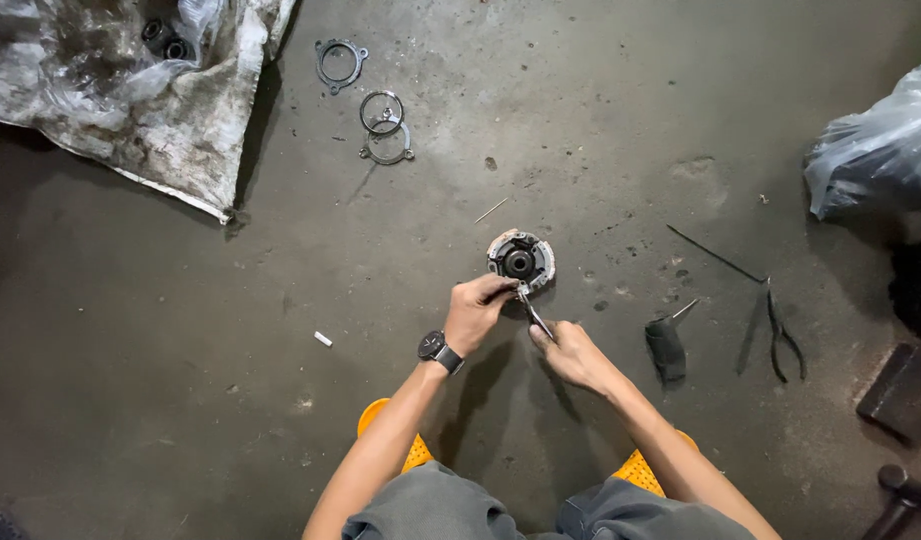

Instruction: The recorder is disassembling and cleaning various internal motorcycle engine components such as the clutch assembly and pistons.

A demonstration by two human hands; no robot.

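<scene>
My right hand (572,352) is clamped around a slim metal tool (533,312), tip angled up and left toward the part. My left hand (475,308), watch (439,351) on its wrist, is curled shut with its fingers pressed on the near rim of the round metal clutch assembly (521,260), which sits on the concrete floor (230,380) just beyond both hands. Right of my right hand lies a dark-handled tool (666,347), then black pliers (778,335). Further out, up left, are two thin metal rings (383,127), a flat gasket ring (339,63), and a dirty plastic sheet (120,90).
</scene>
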